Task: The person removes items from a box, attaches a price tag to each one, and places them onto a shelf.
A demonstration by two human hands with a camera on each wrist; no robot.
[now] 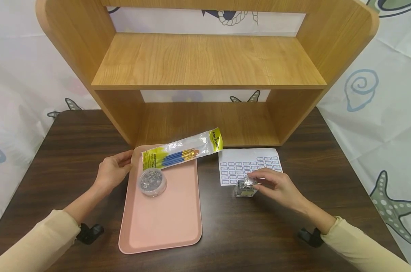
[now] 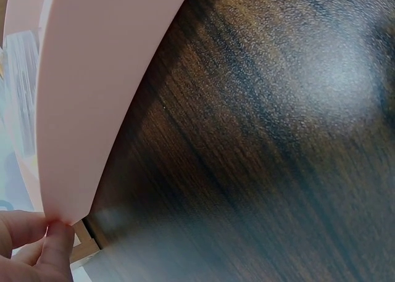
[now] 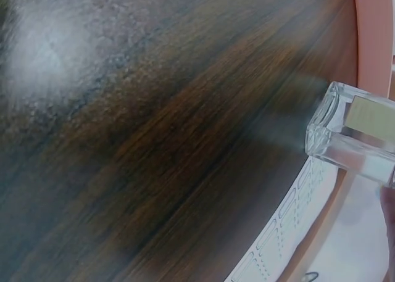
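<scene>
At its far left corner, a pink tray (image 1: 164, 230) has its rim pinched between the thumb and fingers of my left hand (image 1: 111, 172); the left wrist view shows that grip on the tray wall (image 2: 92, 109) closely. On the tray are a round clear tub (image 1: 152, 182) of small grey pieces and, across its far edge, a plastic pack of paintbrushes (image 1: 178, 153). My right hand (image 1: 281, 187) pinches the clear cap of a small square glass bottle (image 1: 243, 190) from above. Whether the bottle touches the table, I cannot tell.
A white sheet printed with blue-framed labels (image 1: 249, 153) lies just beyond the bottle. Behind everything stands a two-level wooden shelf (image 1: 208, 60) on the dark wood table (image 1: 246, 238). The brush pack's yellow end reaches past the tray toward the shelf.
</scene>
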